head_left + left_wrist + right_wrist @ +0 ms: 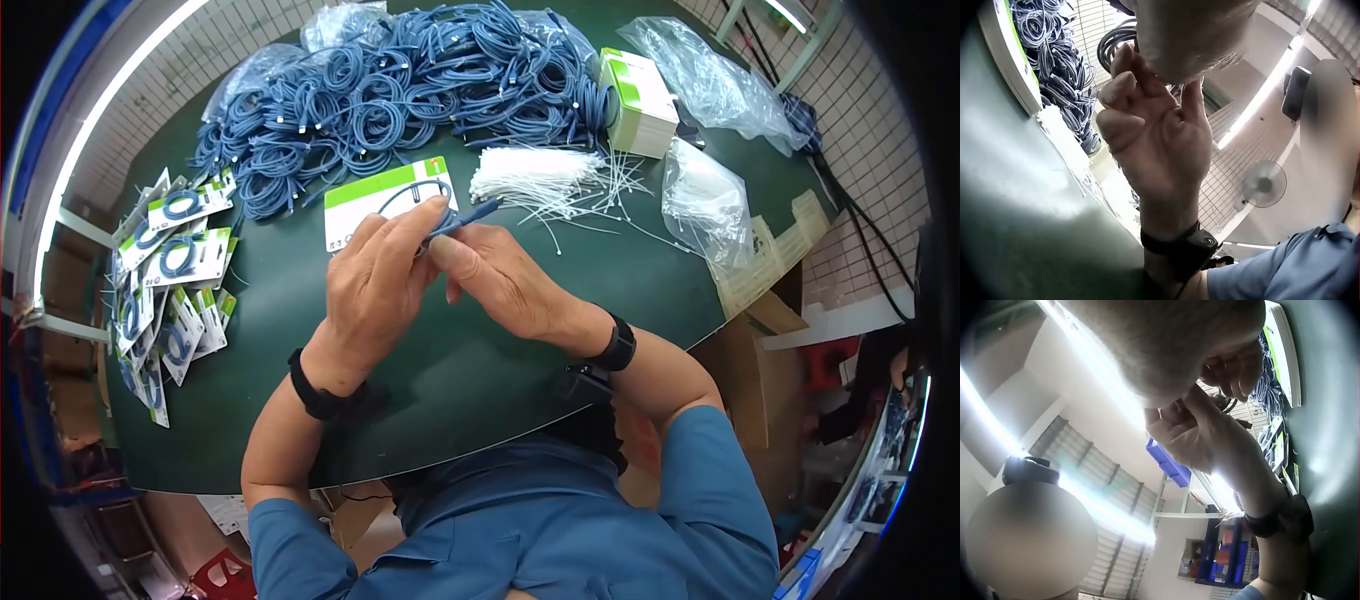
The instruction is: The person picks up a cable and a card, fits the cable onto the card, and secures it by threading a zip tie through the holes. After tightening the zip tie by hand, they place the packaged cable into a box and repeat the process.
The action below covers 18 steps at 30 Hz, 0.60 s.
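Observation:
A coiled blue cable [482, 211] is held between both hands, raised over the table. My left hand [372, 280] pinches it from the left with bent fingers, and my right hand [515, 285] grips it from the right, its thumb meeting the left fingertips. Part of the loop shows beyond the fingers in the left wrist view as a dark coil [1115, 45]. The fingers hide most of the cable in the head view. Just behind the hands lies a stack of white and green cards [345, 208].
A large heap of coiled blue cables [385, 100] spans the back. White cable ties [540, 175] lie in front of it, near a bag of ties [705, 205]. Carded cables [185, 260] pile at the left. Another card stack [645, 100] stands at back right.

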Each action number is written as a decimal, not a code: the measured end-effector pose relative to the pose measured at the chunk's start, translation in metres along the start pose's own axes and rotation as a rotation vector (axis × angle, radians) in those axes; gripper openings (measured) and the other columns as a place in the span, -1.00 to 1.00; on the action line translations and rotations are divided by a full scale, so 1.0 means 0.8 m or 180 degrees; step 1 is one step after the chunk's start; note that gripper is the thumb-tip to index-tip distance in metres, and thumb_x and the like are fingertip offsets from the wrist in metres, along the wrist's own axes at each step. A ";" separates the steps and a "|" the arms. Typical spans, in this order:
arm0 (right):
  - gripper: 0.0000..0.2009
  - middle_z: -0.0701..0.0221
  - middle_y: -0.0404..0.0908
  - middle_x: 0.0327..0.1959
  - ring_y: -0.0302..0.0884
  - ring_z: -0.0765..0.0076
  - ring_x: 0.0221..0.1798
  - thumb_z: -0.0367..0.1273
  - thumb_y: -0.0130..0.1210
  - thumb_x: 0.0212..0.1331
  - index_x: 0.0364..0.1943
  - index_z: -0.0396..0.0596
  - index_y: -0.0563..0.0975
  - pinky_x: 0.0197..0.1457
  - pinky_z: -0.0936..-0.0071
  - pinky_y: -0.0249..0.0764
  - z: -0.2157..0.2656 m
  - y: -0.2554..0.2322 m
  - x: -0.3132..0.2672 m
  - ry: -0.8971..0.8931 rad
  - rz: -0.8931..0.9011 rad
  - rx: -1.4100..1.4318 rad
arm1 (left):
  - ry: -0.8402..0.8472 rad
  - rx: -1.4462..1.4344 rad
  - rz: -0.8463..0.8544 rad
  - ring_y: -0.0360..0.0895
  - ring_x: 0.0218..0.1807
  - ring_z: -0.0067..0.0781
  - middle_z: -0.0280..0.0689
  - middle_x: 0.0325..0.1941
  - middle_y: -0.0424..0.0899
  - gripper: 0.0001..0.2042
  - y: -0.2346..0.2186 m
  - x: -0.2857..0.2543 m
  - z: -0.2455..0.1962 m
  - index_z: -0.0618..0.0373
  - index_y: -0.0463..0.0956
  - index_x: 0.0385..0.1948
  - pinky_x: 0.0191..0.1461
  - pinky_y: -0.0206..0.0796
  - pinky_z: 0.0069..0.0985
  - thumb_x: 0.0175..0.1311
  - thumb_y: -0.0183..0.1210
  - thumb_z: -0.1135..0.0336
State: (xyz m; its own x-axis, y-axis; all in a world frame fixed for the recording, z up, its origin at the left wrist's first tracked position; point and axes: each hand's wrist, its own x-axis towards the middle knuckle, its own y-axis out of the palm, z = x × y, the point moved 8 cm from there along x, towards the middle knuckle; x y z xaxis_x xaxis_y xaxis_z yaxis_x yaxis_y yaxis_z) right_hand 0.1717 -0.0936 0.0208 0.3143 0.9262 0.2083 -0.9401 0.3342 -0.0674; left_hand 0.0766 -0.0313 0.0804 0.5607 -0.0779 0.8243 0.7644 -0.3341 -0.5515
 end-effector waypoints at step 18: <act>-0.55 0.46 0.66 -0.37 0.56 0.61 -0.38 -0.05 -0.02 0.57 -0.02 -0.18 0.69 -0.36 0.62 0.45 -0.005 -0.014 0.004 0.0059 -0.0343 -0.0239 | -0.2422 -0.2733 -0.0296 0.61 -0.19 -0.65 -0.29 -0.16 0.71 -0.69 0.034 -0.066 0.056 0.23 0.38 0.08 -0.18 0.46 -0.65 0.44 0.28 0.42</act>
State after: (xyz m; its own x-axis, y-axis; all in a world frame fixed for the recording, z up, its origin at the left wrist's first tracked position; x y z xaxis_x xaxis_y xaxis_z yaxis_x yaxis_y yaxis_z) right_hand 0.1836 -0.0934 0.0181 0.4159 0.8871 0.2002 -0.8885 0.4434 -0.1186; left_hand 0.0819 0.0062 0.0164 0.7838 0.4702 0.4055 0.5078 -0.8613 0.0171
